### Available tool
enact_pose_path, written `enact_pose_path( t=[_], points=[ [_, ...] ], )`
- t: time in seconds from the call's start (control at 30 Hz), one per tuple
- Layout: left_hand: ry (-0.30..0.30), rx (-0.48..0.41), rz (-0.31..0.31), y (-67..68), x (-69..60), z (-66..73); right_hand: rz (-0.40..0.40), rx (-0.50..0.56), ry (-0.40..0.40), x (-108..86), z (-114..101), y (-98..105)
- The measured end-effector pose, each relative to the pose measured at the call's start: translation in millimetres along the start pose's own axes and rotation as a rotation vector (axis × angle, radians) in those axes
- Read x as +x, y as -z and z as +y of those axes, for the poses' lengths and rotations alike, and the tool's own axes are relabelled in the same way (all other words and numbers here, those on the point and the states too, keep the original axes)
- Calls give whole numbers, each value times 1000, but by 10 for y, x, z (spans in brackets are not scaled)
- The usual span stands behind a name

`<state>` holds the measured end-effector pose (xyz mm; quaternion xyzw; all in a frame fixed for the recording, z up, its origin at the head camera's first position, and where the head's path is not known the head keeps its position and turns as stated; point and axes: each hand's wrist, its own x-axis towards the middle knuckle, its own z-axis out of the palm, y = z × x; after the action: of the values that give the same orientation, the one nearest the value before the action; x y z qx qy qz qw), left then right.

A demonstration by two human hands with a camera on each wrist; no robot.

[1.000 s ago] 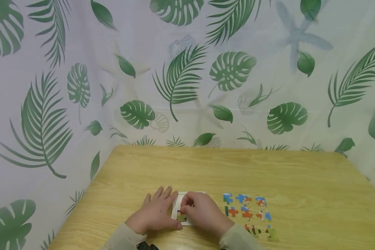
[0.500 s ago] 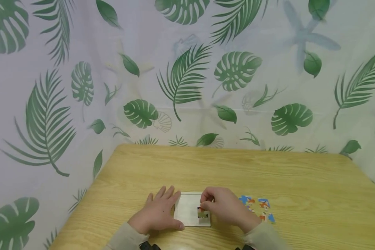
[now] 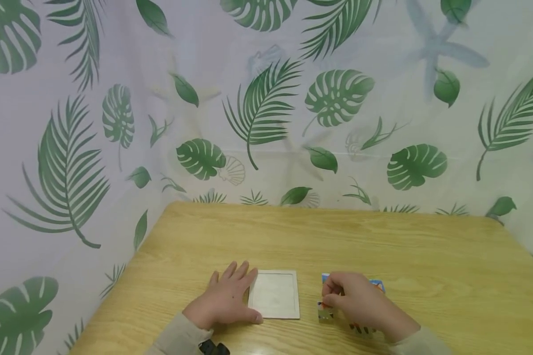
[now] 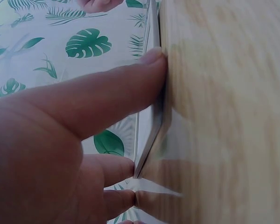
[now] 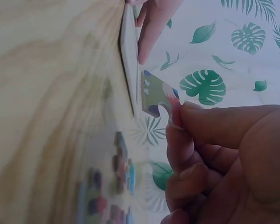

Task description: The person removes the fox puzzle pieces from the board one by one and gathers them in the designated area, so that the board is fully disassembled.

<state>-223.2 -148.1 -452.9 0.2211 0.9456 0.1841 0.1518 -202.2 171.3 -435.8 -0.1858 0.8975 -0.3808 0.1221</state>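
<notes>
A jigsaw puzzle piece (image 3: 325,314), green and red with a curved notch, is pinched between the thumb and index finger of my right hand (image 3: 360,300). In the right wrist view the puzzle piece (image 5: 157,95) is held up off the table, beside its loose neighbours. My left hand (image 3: 227,300) lies spread at the left side of a pale square puzzle tray (image 3: 275,296). Its straight thumb touches the near edge of the tray (image 4: 151,116), and the fingertips touch the left edge. Nothing lies inside the tray's raised rim.
Several loose puzzle pieces (image 3: 376,284) lie on the wooden table (image 3: 266,236) to the right of the tray, partly hidden beneath my right hand. A white curtain (image 3: 275,98) with green leaves hangs behind the table and along its left side.
My right hand has lifted the puzzle piece out of the tray and carried it right, over to the loose pieces. The tray now shows bare. My left hand stays at its edge.
</notes>
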Motion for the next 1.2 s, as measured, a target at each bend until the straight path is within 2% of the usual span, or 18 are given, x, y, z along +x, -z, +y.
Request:
enact_pose_path(
  t=[0.2, 0.5, 0.63, 0.87, 1.2],
  points=[
    [9, 1, 3, -23, -3, 2, -7, -12, -15, -130, 119, -12],
    [4, 2, 13, -11, -5, -36, 31, -74, -15, -115, 244, -83],
    [-2, -10, 5, -16, 2, -59, 31, -116, -15, -109, 267, -106],
    [-5, -3, 8, -40, -7, -109, 7, -122, -9, -107, 271, -155],
    [-13, -12, 9, -36, -32, -112, 37, -193, -20, -95, 264, -204]
  ],
)
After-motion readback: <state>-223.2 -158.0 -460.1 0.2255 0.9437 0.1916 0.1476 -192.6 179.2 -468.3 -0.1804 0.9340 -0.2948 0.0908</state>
